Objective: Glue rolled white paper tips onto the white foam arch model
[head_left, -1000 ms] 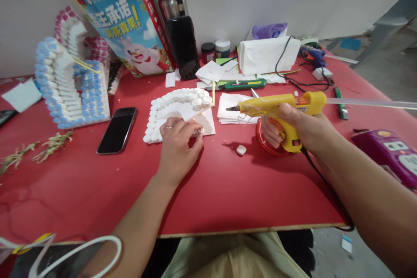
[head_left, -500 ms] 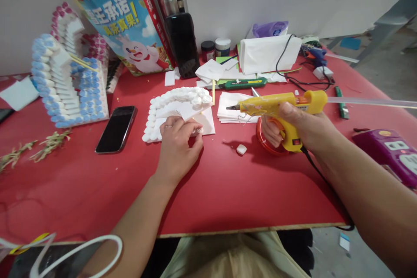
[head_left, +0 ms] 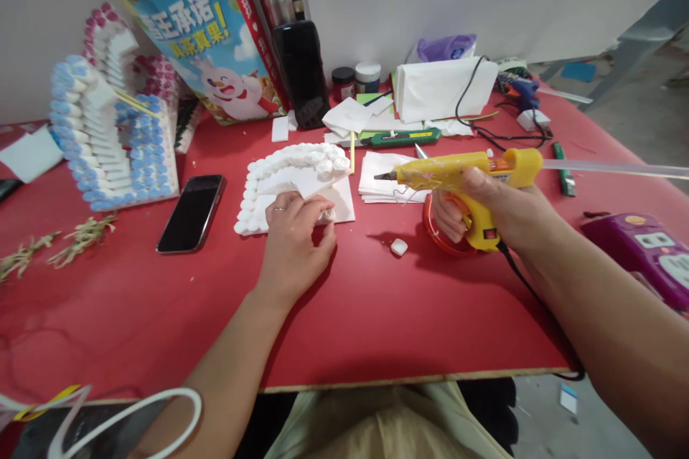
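My right hand [head_left: 479,208] grips a yellow hot glue gun [head_left: 441,172], its nozzle pointing left above the table, a clear glue stick [head_left: 603,168] sticking out behind. On the front part of a white board [head_left: 347,204], my left hand [head_left: 296,229] has thumb and fingers curled around a small white puffy piece [head_left: 327,215]. Rows of similar white puffs [head_left: 252,193] line the board's left and back edges. The hand hides part of the board. A loose white puff [head_left: 399,247] lies on the table between my hands, near a red round container [head_left: 446,233] partly behind the right hand.
A phone [head_left: 192,215] lies left of the board; blue-and-white puff-covered models [head_left: 115,143] stand beyond it. Behind are white paper sheets [head_left: 371,172], a green cutter [head_left: 406,138] and paint jars [head_left: 368,77]. A purple device [head_left: 640,254] sits at right; the gun's black cord [head_left: 538,301] runs off the front edge.
My left thumb has parted slightly from the fingertips, so more of the small white piece shows. The glue gun has hardly moved.
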`<state>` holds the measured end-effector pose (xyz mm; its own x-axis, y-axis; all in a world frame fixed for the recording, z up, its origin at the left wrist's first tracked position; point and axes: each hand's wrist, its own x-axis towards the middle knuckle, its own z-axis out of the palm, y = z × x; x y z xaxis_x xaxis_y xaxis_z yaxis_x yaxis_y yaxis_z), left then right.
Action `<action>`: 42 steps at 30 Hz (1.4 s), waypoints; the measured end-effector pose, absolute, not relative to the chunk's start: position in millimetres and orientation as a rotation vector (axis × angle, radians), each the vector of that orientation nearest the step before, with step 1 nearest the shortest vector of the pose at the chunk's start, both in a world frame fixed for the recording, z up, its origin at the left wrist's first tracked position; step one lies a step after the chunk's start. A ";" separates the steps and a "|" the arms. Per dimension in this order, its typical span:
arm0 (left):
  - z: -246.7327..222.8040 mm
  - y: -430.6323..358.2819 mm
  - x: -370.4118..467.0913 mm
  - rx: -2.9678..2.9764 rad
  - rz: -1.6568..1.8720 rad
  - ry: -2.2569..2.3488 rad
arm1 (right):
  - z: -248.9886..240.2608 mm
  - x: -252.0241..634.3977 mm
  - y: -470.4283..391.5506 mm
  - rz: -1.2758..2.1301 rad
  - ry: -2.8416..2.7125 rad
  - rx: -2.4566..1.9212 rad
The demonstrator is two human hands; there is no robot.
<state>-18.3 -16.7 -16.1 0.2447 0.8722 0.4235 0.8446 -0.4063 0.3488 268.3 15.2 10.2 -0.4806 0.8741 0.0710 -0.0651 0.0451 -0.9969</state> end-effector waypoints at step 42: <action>-14.5 -15.2 -24.2 2.433 0.929 1.656 | 11.5 267.9 11.9 1.532 -1.534 -0.902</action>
<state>-24.2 -15.2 -14.5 0.2435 0.8620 0.4446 0.8285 -0.4232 0.3668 267.9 11.9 11.5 -0.4502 0.8921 0.0392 -0.0382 0.0246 -0.9990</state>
